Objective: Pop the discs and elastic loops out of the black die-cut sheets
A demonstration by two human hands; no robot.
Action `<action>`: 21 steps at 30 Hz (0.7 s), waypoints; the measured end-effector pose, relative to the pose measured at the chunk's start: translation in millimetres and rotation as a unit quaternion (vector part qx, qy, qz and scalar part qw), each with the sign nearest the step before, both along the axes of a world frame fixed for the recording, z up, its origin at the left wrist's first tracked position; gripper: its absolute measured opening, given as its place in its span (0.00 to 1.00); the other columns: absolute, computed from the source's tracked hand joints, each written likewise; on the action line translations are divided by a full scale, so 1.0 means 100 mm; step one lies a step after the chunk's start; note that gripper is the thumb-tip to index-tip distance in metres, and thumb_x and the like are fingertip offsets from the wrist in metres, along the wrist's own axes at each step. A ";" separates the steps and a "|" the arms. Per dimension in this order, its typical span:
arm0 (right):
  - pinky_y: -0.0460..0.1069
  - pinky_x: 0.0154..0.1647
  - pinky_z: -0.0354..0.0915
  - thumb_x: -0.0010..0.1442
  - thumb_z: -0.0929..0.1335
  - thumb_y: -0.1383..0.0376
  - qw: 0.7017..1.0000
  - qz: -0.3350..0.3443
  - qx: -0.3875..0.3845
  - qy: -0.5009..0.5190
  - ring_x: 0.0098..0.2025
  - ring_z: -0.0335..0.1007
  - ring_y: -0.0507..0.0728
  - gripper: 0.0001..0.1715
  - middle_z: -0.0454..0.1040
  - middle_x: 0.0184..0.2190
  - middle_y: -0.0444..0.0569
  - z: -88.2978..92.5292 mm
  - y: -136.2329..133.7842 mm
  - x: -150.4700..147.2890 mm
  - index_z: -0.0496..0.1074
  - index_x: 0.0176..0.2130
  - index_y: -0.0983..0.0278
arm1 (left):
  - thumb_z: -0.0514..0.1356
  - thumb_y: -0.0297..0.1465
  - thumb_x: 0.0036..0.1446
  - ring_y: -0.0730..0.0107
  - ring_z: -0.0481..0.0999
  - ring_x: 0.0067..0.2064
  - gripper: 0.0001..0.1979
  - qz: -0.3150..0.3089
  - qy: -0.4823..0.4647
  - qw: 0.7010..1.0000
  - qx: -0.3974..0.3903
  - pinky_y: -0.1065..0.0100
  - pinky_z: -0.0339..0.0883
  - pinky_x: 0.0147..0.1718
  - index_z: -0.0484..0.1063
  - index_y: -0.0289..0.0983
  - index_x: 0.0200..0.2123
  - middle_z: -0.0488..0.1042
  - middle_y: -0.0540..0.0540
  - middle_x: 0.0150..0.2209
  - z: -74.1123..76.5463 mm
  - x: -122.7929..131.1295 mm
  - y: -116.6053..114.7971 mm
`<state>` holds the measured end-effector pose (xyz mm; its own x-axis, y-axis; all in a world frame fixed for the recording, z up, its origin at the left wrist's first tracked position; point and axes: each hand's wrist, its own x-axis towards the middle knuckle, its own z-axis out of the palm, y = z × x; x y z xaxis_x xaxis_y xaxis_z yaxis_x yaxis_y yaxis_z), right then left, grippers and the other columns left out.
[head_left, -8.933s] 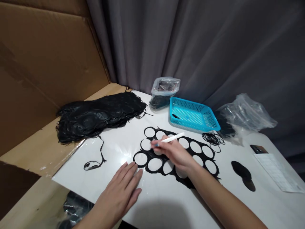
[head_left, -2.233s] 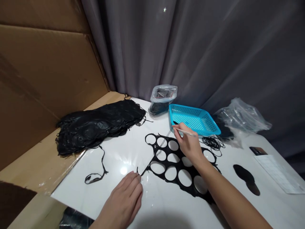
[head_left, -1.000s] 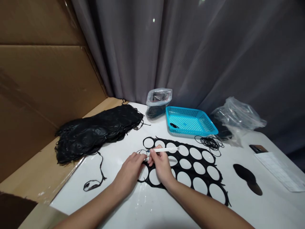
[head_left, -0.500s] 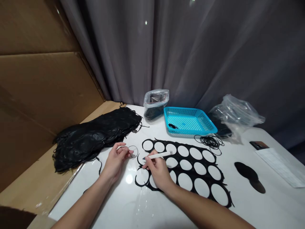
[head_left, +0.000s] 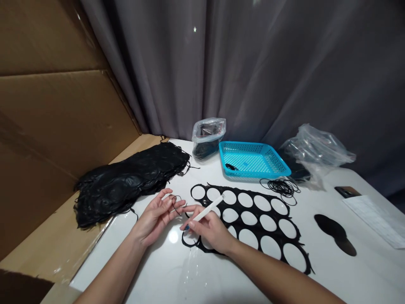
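Observation:
My left hand (head_left: 158,214) holds a thin black rubber ring (head_left: 172,204) between thumb and fingers, palm turned partly up. In my right hand (head_left: 211,231) is a slim white pen-like tool (head_left: 207,210), slanting up to the right; a bit of blue shows near its lower end. The right index finger reaches to the ring's edge; whether it touches cannot be made out. Under and beyond the right hand lies a black rubber sheet (head_left: 238,216) with rows of round holes, its left part partly covered by the hand.
A stack of black sheets (head_left: 133,181) lies at left beside a cardboard box (head_left: 63,126). Behind stand a clear bag (head_left: 209,137) with dark contents and a blue basket (head_left: 255,173). Loose black rings (head_left: 281,187), black discs (head_left: 330,226), a phone (head_left: 347,192) and paper (head_left: 376,219) lie at right.
My right hand has turned, tilting the white tool more steeply, and its index finger now extends to the ring. My left hand has opened its palm upward, still holding the ring.

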<state>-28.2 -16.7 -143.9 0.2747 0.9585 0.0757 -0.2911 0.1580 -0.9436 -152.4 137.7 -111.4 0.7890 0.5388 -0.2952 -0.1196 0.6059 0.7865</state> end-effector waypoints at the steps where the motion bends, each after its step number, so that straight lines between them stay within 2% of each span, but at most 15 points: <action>1: 0.51 0.41 0.71 0.64 0.70 0.56 1.000 0.013 0.001 -0.001 0.43 0.77 0.57 0.14 0.68 0.58 0.58 0.00 -0.01 -0.02 0.68 0.35 0.65 | 0.70 0.24 0.54 0.60 0.80 0.47 0.21 -0.003 -0.007 1.000 -0.001 0.62 0.74 0.50 0.66 0.38 0.48 0.74 0.48 0.37 0.00 -0.01 0.00; 4: 0.56 0.56 0.66 0.65 0.69 0.59 0.999 0.009 0.024 -0.039 0.54 0.72 0.60 0.11 0.70 0.56 0.57 0.00 -0.02 -0.05 0.67 0.35 0.64 | 0.70 0.25 0.55 0.61 0.79 0.48 0.20 -0.012 -0.029 1.000 0.001 0.63 0.74 0.49 0.67 0.38 0.48 0.74 0.49 0.37 -0.01 -0.03 0.02; 6: 0.57 0.61 0.62 0.65 0.68 0.60 0.996 -0.016 0.036 -0.080 0.58 0.69 0.61 0.10 0.72 0.55 0.56 0.01 -0.02 -0.05 0.67 0.35 0.63 | 0.69 0.24 0.56 0.61 0.79 0.48 0.19 -0.017 -0.043 0.999 0.003 0.62 0.74 0.49 0.67 0.39 0.48 0.73 0.49 0.37 -0.01 -0.04 0.02; 9: 0.56 0.60 0.63 0.65 0.68 0.61 0.991 -0.035 0.030 -0.124 0.56 0.70 0.60 0.09 0.71 0.55 0.54 0.04 -0.03 -0.03 0.67 0.34 0.62 | 0.68 0.24 0.57 0.62 0.79 0.48 0.18 -0.021 -0.059 0.998 0.000 0.62 0.74 0.49 0.68 0.39 0.48 0.73 0.50 0.37 -0.01 -0.05 0.02; 11: 0.56 0.58 0.64 0.65 0.68 0.61 0.991 -0.020 0.033 -0.128 0.54 0.72 0.60 0.10 0.69 0.57 0.55 0.07 -0.05 -0.01 0.67 0.33 0.63 | 0.69 0.24 0.57 0.62 0.79 0.48 0.18 -0.024 -0.069 0.997 -0.005 0.62 0.75 0.48 0.68 0.39 0.48 0.73 0.49 0.38 0.01 -0.05 0.01; 16: 0.56 0.60 0.63 0.64 0.69 0.59 0.995 0.032 0.041 -0.090 0.61 0.66 0.63 0.11 0.66 0.60 0.56 0.06 -0.07 -0.01 0.68 0.32 0.63 | 0.70 0.22 0.54 0.63 0.79 0.48 0.20 -0.027 -0.087 0.995 -0.029 0.64 0.77 0.45 0.69 0.39 0.48 0.74 0.49 0.39 0.04 -0.04 -0.03; 21: 0.57 0.63 0.62 0.63 0.70 0.58 0.996 0.064 0.049 -0.034 0.61 0.67 0.62 0.13 0.66 0.60 0.57 0.05 -0.03 -0.07 0.68 0.33 0.64 | 0.70 0.22 0.53 0.62 0.79 0.48 0.21 -0.006 -0.079 0.996 -0.034 0.61 0.77 0.47 0.70 0.40 0.48 0.74 0.49 0.39 0.03 -0.05 -0.01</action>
<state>-35.2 -19.5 -139.3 0.1420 0.9723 0.1855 -0.2513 0.2167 -0.9433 -157.8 136.4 -108.1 0.8347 0.5123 -0.2022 -0.2310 0.6589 0.7159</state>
